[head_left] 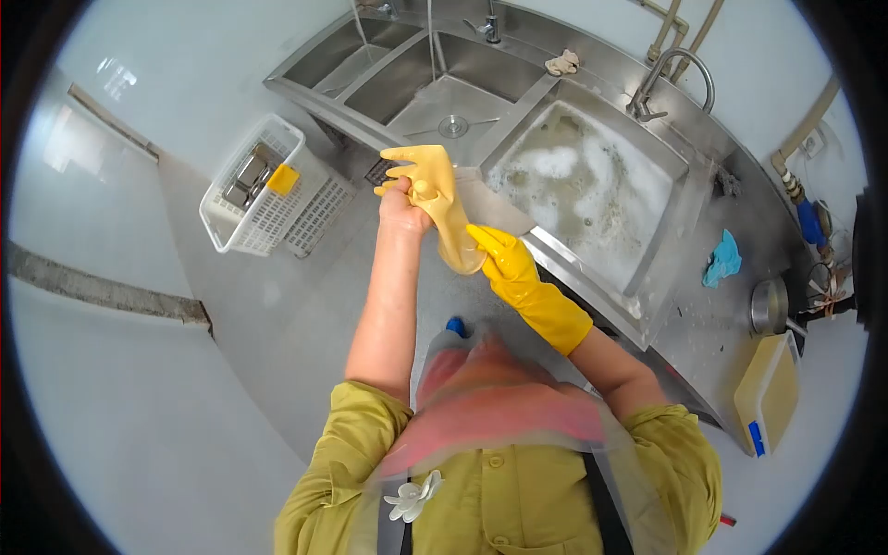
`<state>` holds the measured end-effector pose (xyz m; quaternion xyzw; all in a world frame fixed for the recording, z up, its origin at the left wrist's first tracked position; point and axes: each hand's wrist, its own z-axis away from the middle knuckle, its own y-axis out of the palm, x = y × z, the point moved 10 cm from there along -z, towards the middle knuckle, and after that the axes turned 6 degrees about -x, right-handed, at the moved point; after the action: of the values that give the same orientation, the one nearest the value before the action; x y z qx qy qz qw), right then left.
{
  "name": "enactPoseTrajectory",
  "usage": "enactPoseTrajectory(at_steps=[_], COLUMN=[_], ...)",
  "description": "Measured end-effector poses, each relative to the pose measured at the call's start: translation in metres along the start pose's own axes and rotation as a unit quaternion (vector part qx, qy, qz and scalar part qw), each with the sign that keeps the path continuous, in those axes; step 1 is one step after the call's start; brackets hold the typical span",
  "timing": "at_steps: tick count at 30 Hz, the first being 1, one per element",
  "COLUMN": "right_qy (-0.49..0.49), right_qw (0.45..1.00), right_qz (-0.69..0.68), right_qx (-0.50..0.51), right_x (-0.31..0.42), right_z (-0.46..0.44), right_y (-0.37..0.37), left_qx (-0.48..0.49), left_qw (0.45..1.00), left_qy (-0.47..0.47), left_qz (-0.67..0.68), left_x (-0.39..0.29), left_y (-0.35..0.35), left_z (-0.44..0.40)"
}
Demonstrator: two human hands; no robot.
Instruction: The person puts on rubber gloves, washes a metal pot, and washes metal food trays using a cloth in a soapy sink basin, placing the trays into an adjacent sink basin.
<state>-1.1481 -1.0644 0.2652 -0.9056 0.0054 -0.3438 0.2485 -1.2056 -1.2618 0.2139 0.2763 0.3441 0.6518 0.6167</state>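
half the gloving shows done: the right hand wears a yellow glove and pinches the cuff of a pale glove. the left hand, bare, grips that glove nearer its fingers. soapy water lies beyond the right hand.

Two rubber gloves, three sink basins, two water streams

Yellow glove: was glossy rubber
Paler glove: looked duller, rubbery
Sinks: were satiny metal
Basket: was smooth plastic
Shirt: was matt cloth
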Motion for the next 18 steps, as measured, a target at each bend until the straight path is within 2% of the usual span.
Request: enactPoseTrajectory(at_steps=[3, 4, 7, 8, 10, 11, 12, 14, 17, 18], right_qy=[0.080, 0.122, 0.254, 0.286, 0.342, 0.384, 0.425, 0.475, 0.489, 0.478], right_qw=[0.995, 0.988, 0.949, 0.929, 0.880, 0.874, 0.864, 0.850, 0.851, 0.858], right_qz=[-0.057, -0.071, -0.148, -0.189, -0.280, -0.238, -0.196, -0.120, -0.013, 0.027], right_qx=[-0.027, -0.064, -0.118, -0.139, -0.172, -0.178, -0.184, -0.194, -0.192, -0.183], right_x=[-0.045, -0.051, -0.097, -0.109, -0.132, -0.145, -0.158, -0.188, -0.229, -0.232], right_z=[-0.030, -0.044, -0.066, -0.073, -0.090, -0.098, -0.103, -0.106, -0.097, -0.095], right_y=[-0.006, -0.015, -0.021, -0.024, -0.024, -0.029, -0.038, -0.055, -0.076, -0.082], left_qx=[0.057, 0.082, 0.064, 0.099, 0.040, 0.010, 0.013, 0.018, 0.234, 0.273], left_qw=[0.997, 0.993, 0.995, 0.989, 0.970, 0.953, 0.922, 0.801, 0.706, 0.642], left_qy=[-0.058, -0.087, -0.007, -0.043, -0.091, -0.111, -0.012, 0.180, 0.320, 0.345], left_qz=[0.014, 0.017, -0.079, -0.100, -0.221, -0.281, -0.386, -0.571, -0.588, -0.627], left_x=[-0.001, 0.002, 0.013, 0.026, 0.045, 0.054, 0.048, 0.047, 0.079, 0.094], left_y=[0.026, 0.035, 0.078, 0.096, 0.094, 0.092, 0.099, 0.117, 0.171, 0.183], left_z=[-0.050, -0.065, -0.073, -0.073, -0.091, -0.097, -0.103, -0.098, -0.055, -0.042])
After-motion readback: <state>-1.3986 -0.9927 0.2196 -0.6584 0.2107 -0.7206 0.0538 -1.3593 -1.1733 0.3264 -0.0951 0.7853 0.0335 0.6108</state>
